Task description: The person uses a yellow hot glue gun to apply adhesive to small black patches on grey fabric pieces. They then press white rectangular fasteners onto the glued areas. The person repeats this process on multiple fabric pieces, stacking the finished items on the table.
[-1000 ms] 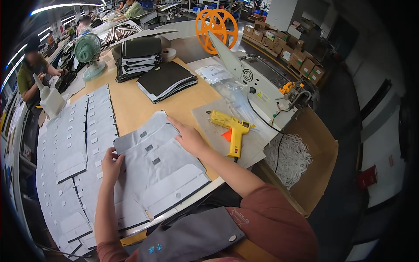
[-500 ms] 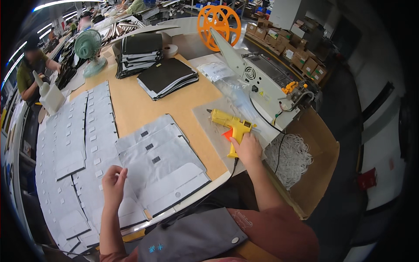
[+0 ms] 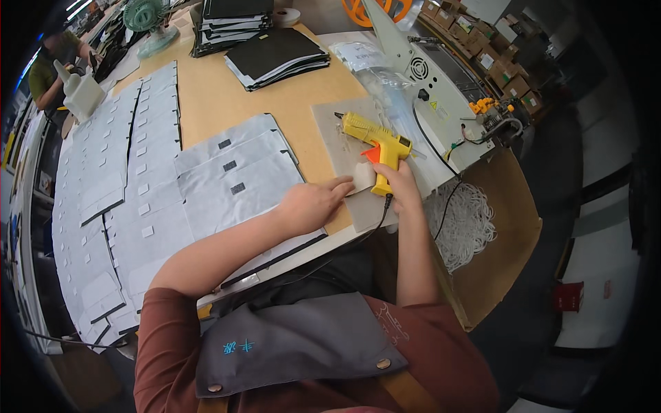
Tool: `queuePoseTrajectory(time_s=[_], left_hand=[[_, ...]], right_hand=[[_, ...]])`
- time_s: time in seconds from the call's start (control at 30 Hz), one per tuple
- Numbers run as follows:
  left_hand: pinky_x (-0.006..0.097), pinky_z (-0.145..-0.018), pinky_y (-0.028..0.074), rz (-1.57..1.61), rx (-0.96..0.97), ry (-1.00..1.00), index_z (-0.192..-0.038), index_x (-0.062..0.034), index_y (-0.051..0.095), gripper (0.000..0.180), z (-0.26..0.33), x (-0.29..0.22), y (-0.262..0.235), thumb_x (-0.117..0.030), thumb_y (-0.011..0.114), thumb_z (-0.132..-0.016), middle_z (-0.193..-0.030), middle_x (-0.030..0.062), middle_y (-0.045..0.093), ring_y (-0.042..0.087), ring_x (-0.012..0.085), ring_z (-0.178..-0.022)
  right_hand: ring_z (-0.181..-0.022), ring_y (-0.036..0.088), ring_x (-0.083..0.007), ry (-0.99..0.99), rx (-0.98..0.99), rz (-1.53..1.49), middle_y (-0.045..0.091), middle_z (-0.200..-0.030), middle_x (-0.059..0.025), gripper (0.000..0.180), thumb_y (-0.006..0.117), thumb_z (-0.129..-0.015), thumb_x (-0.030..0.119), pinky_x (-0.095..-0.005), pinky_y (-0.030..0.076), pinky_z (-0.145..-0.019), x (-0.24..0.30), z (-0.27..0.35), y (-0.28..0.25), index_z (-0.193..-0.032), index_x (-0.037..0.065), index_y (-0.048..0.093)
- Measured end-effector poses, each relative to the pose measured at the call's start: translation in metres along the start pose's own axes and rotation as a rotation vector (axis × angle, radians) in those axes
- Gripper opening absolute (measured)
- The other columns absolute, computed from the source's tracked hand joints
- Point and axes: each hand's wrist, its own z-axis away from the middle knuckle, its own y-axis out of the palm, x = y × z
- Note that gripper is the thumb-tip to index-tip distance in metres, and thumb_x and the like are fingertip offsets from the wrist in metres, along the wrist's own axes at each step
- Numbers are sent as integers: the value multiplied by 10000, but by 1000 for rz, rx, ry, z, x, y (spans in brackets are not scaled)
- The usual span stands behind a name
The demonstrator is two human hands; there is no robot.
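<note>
Whereas the left hand had been above the grey sheet half a second earlier, its fingers now met a pale board's edge, their grip impossible to tell, while the right hand grasped the yellow glue gun at one o'clock. Dark folders lay stacked on the tan worktop at eleven, a carton stood at three, and blue lettering marked the apron at seven.

Dark floor, bright strip lights
</note>
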Motion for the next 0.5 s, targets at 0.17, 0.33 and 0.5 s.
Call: queuePoseTrajectory(time_s=[0.17,0.33,0.5], left_hand=[[378,-587,554,-129,29,2,-1354,-91,500,460,-31,9,17,-179,546,-905,-1434,18,515,699,262,-733],[382,-573,557,-201,47,23,-1362,-87,502,456,-33,16,27,-178,493,-916,-1465,27,493,701,255,-696],[382,-534,548,-315,-58,-30,-1341,-47,519,459,-34,1,46,-167,496,-898,-1461,88,491,688,250,-623]], right_hand=[[-591,621,-161,-39,-57,-248,602,-845,-74,376,702,-826,46,-298,527,-504,10,22,10,-1133,13,487],[-574,617,-171,-133,-130,-210,589,-852,-69,417,706,-828,59,-300,515,-511,24,35,2,-1174,42,475],[-649,625,-180,-377,-226,-147,600,-965,-90,543,691,-842,94,-297,509,-594,92,67,2,-1318,45,434]])
